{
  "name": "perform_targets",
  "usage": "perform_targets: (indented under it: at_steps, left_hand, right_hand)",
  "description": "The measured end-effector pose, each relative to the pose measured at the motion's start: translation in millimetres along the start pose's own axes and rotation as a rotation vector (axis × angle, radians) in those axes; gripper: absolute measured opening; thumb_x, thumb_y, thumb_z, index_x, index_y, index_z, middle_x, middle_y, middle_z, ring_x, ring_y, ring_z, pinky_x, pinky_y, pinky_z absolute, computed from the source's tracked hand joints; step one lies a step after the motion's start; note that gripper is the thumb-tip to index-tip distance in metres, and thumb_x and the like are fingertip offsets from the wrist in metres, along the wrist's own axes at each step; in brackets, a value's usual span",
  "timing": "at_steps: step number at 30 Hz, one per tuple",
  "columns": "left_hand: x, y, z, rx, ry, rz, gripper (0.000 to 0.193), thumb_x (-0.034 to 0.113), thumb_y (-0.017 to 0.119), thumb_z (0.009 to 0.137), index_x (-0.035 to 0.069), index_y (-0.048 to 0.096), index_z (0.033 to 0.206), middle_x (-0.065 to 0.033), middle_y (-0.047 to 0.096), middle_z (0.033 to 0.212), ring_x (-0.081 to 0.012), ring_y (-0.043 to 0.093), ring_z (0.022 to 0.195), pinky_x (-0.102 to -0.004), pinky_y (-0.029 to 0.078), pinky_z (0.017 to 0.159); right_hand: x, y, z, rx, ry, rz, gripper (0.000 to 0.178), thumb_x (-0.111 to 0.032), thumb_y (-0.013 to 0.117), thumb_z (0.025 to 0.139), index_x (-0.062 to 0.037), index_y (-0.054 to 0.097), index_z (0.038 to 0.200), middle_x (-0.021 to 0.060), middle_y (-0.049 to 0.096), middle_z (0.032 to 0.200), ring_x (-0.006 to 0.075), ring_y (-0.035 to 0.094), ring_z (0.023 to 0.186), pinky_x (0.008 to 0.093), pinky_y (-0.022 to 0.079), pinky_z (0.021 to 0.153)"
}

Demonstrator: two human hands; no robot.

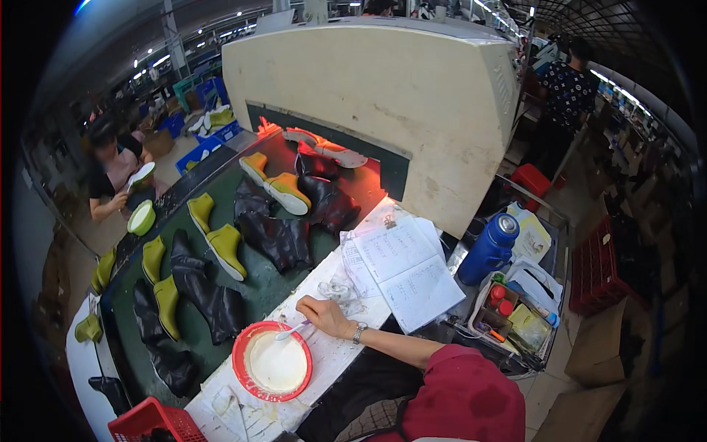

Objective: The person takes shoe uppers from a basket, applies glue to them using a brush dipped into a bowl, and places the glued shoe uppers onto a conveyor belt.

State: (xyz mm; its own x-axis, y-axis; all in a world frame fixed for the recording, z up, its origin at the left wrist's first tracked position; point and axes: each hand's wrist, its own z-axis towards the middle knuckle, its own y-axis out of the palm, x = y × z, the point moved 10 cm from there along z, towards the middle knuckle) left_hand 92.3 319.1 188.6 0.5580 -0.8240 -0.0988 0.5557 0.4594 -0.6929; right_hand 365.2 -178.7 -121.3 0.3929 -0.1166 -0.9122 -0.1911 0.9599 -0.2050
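Note:
My right hand (324, 315) is closed around a thin brush (286, 334) with a purple handle and a white-coated end. That end is over the near rim side of a red bowl (237, 361) of creamy white paste. The bowl stands on a white, stained ledge (213, 390) beside a green conveyor belt (221, 291). Just beyond my hand lies a crumpled whitish cloth (340, 293). Black boot uppers (210, 298) and yellow-green wedge soles (226, 249) lie on the belt. My left hand is out of view.
An open notebook (409, 269) lies right of my hand, near a blue flask (490, 250) and a cluttered basket (515, 317). A beige machine housing (368, 96) spans the belt, glowing red inside. Across the belt, a person (118, 169) works near a green bowl (141, 218). A red crate (158, 423) stands lower left.

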Motion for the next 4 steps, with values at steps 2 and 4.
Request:
perform_targets:
  at_steps: [2, 4]
  left_hand:
    - [-2.2, -62.2, -4.7, 0.078, 0.026, 0.042, 0.025, 0.018, 0.069, 0.083, 0.001, 0.074, 0.101, -0.0213, 0.073, 0.097, -0.0360, 0.071, 0.087, -0.0459, 0.056, 0.082]
    - [8.9, -119.9, -15.5, 0.139, 0.058, 0.070, 0.021, 0.013, 0.070, 0.081, 0.000, 0.074, 0.096, -0.0214, 0.074, 0.093, -0.0360, 0.072, 0.083, -0.0454, 0.056, 0.080]
  right_hand:
    - [-18.9, -7.3, 12.9, 0.061, -0.068, 0.032, 0.022, -0.028, 0.064, 0.100, -0.0079, 0.067, 0.093, 0.0167, 0.065, 0.070, 0.0384, 0.066, 0.065, 0.0467, 0.048, 0.057]
    - [-15.4, -16.8, 21.9, 0.056, -0.073, -0.057, 0.024, -0.030, 0.064, 0.100, -0.0079, 0.068, 0.091, 0.0173, 0.064, 0.068, 0.0389, 0.065, 0.064, 0.0470, 0.048, 0.056]
